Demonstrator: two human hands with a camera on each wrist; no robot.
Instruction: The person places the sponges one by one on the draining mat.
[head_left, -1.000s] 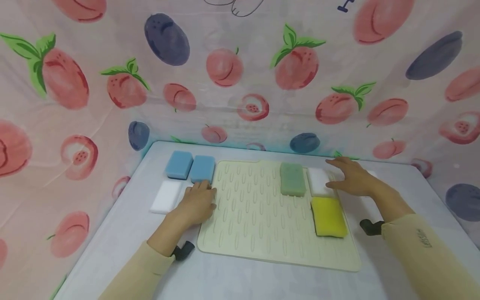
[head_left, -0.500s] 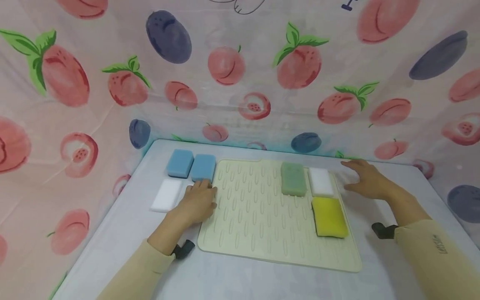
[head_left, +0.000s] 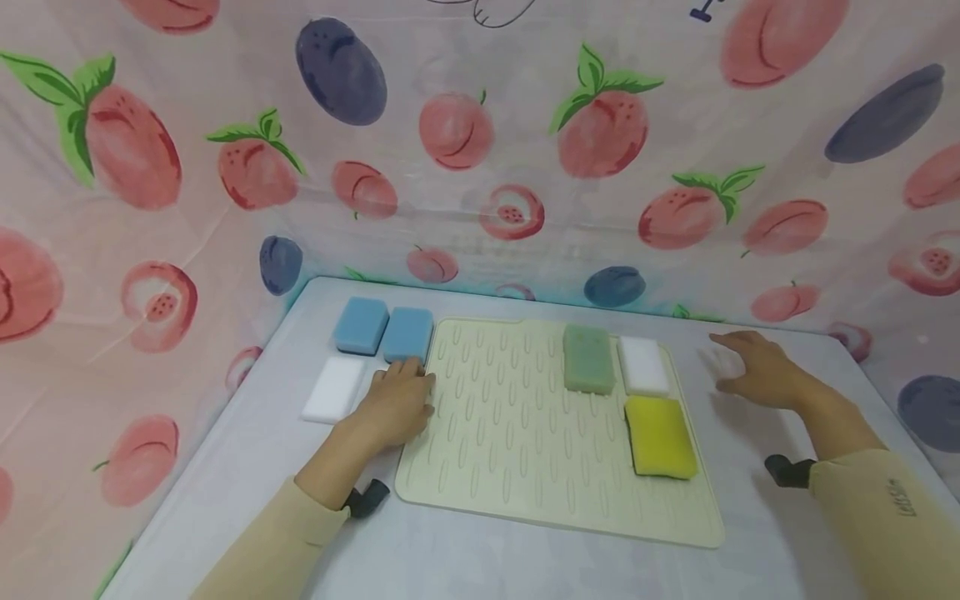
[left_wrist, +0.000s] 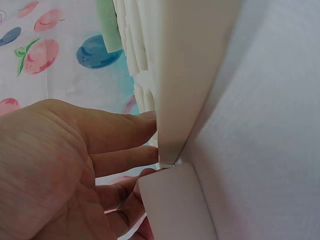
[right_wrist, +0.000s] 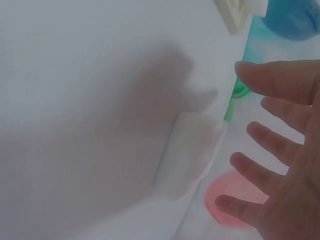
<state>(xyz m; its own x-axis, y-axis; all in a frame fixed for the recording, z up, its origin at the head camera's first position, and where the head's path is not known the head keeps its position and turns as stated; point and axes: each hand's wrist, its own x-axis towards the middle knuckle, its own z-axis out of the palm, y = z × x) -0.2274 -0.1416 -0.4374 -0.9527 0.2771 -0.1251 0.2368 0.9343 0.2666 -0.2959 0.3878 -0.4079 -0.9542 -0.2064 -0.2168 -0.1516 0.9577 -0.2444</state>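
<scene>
In the head view my left hand [head_left: 393, 404] rests at the left edge of a cream ribbed mat [head_left: 498, 450]. Its thumb and a finger touch the mat's edge in the left wrist view, with a white block [left_wrist: 175, 205] by the other fingertips. Right of the mat, my right hand [head_left: 768, 371] hovers with fingers spread and nothing held. A white sponge [right_wrist: 187, 155] lies on the table below it, apart from the fingers. On the mat's right side are a green sponge [head_left: 588, 360], a white sponge [head_left: 643, 365] and a yellow sponge [head_left: 660, 437].
Two blue sponges [head_left: 362, 325] lie beyond the left hand, and a white sponge [head_left: 335, 390] lies to its left. A fruit-print curtain [head_left: 480, 150] hangs behind the white table [head_left: 555, 567].
My right hand has moved right, away from the white sponge on the mat, which is now fully visible. The left hand has stayed at the mat's edge.
</scene>
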